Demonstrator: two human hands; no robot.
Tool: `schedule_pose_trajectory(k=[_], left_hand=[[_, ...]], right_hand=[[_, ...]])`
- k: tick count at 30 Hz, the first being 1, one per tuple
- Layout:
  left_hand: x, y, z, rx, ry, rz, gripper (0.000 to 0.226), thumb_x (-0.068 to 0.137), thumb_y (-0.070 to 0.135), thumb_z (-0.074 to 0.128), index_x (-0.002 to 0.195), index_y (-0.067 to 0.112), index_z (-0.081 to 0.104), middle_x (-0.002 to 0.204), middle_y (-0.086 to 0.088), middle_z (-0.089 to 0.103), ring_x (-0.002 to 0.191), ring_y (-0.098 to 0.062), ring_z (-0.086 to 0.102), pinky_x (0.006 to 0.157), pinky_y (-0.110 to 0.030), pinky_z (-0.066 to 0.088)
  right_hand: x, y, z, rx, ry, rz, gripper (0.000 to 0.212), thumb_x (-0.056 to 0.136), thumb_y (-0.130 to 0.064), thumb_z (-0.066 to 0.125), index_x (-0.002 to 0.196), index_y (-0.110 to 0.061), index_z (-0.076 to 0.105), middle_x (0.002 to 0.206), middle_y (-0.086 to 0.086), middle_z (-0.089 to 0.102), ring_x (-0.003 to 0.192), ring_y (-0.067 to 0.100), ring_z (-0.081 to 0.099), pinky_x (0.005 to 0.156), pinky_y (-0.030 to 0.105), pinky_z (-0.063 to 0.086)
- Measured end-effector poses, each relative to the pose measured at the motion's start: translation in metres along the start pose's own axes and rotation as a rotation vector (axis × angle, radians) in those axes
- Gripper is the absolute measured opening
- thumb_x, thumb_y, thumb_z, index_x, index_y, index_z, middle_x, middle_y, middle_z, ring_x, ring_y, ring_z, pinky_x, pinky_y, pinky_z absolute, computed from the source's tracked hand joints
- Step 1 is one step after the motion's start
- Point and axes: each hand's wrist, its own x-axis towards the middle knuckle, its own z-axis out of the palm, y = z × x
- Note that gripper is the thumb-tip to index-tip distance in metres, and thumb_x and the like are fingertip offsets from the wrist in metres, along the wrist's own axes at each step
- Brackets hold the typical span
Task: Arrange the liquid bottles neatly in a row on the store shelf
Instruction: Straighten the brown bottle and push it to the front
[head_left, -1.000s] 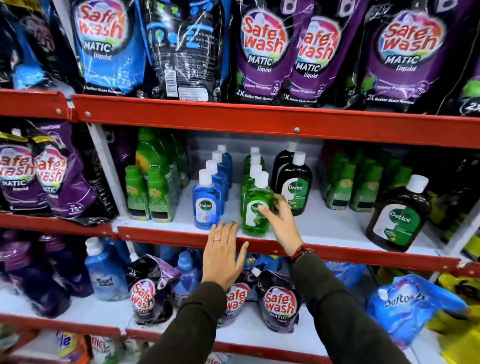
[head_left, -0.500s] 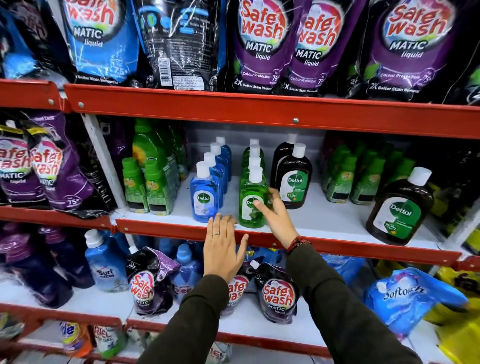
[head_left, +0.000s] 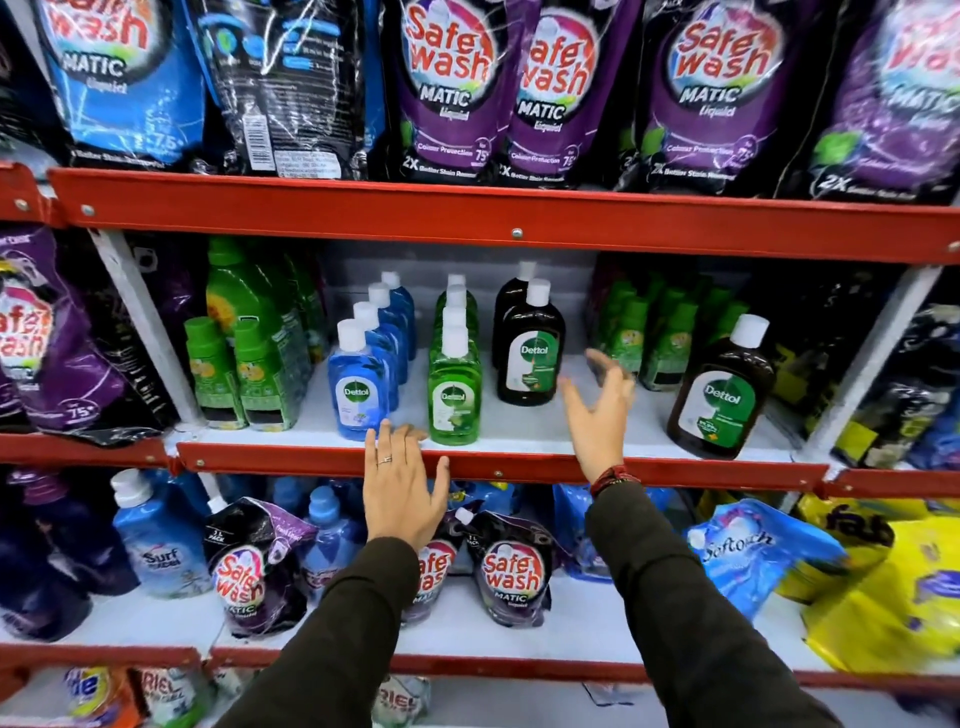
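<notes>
Red metal shelf edge (head_left: 519, 465) bears the flat left hand (head_left: 402, 491); the right hand (head_left: 597, 415) hovers spread, empty (blurred), beside the front green plastic Dettol bottle (head_left: 453, 397).

shelf (head_left: 519, 465) | three bottle rows (head_left: 454, 395) front-to-back (side by side) | lone bottle (head_left: 719, 400) right, apart

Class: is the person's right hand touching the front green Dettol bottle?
Apart. The head view shows white shelf between the right hand and the front green Dettol bottle.
</notes>
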Motion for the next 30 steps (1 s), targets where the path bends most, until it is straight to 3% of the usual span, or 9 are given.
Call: schedule_pose_trajectory(k=[4, 11, 14, 17, 21, 23, 27, 30], left_hand=[[-0.001, 0.005, 0.001, -0.007, 0.004, -0.016, 0.065, 0.097, 0.047, 0.030, 0.124, -0.003, 0.060, 0.133, -0.025, 0.062, 0.141, -0.043, 0.045, 0.125, -0.054, 0.019], [-0.002, 0.003, 0.001, -0.036, 0.007, -0.025, 0.064, 0.097, 0.049, 0.029, 0.123, -0.001, 0.060, 0.130, -0.024, 0.062, 0.141, -0.043, 0.045, 0.125, -0.055, 0.020], [-0.002, 0.004, 0.002, -0.044, 0.005, -0.045, 0.064, 0.097, 0.050, 0.028, 0.122, 0.001, 0.061, 0.130, -0.022, 0.063, 0.142, -0.042, 0.043, 0.126, -0.054, 0.018], [-0.002, 0.006, 0.003, -0.042, 0.004, -0.052, 0.065, 0.097, 0.050, 0.028, 0.121, -0.001, 0.061, 0.129, -0.024, 0.063, 0.141, -0.043, 0.044, 0.125, -0.056, 0.019], [-0.001, 0.006, 0.004, -0.064, 0.022, -0.056, 0.065, 0.096, 0.050, 0.028, 0.121, 0.000, 0.062, 0.132, -0.024, 0.062, 0.145, -0.043, 0.040, 0.125, -0.056, 0.016], [-0.001, 0.004, 0.005, -0.071, 0.023, -0.049, 0.066, 0.096, 0.050, 0.027, 0.122, 0.000, 0.062, 0.135, -0.023, 0.061, 0.148, -0.042, 0.036, 0.126, -0.055, 0.014], [0.000, 0.001, 0.005, -0.070, 0.015, -0.042, 0.067, 0.096, 0.051, 0.027, 0.125, 0.001, 0.061, 0.140, -0.021, 0.059, 0.151, -0.040, 0.033, 0.126, -0.053, 0.013], [0.000, 0.001, 0.005, -0.064, 0.011, -0.036, 0.067, 0.096, 0.051, 0.029, 0.127, 0.000, 0.060, 0.142, -0.022, 0.058, 0.150, -0.040, 0.033, 0.125, -0.055, 0.016]], right_hand=[[0.020, 0.005, -0.050, -0.152, 0.308, 0.071, 0.067, 0.081, -0.031, 0.075, 0.140, -0.020, 0.045, 0.148, 0.014, 0.032, 0.134, 0.035, 0.037, 0.113, 0.059, 0.028], [0.044, 0.016, -0.112, -0.244, 0.530, 0.169, 0.089, 0.079, -0.024, 0.075, 0.154, -0.017, 0.027, 0.154, 0.014, 0.026, 0.136, 0.041, 0.033, 0.109, 0.054, 0.028], [0.053, 0.027, -0.135, -0.199, 0.387, 0.299, 0.093, 0.077, -0.028, 0.079, 0.153, -0.013, 0.028, 0.156, 0.017, 0.030, 0.142, 0.040, 0.032, 0.116, 0.055, 0.025], [0.059, 0.041, -0.152, -0.085, 0.199, 0.322, 0.080, 0.075, -0.025, 0.083, 0.142, -0.006, 0.044, 0.142, 0.018, 0.054, 0.131, 0.035, 0.053, 0.111, 0.049, 0.042], [0.057, 0.037, -0.153, -0.024, 0.192, 0.276, 0.061, 0.082, -0.015, 0.079, 0.134, -0.001, 0.051, 0.127, 0.010, 0.060, 0.116, 0.024, 0.057, 0.102, 0.035, 0.045], [0.054, 0.034, -0.144, -0.002, 0.192, 0.241, 0.054, 0.081, -0.015, 0.080, 0.126, -0.001, 0.055, 0.122, 0.014, 0.065, 0.115, 0.031, 0.063, 0.102, 0.039, 0.049], [0.052, 0.032, -0.120, 0.054, 0.096, 0.201, 0.063, 0.070, -0.032, 0.084, 0.122, -0.005, 0.060, 0.120, 0.016, 0.070, 0.113, 0.034, 0.067, 0.102, 0.052, 0.053], [0.051, 0.018, -0.100, 0.130, -0.027, 0.156, 0.056, 0.073, -0.022, 0.086, 0.121, -0.005, 0.063, 0.117, 0.015, 0.072, 0.110, 0.028, 0.070, 0.098, 0.045, 0.056]])
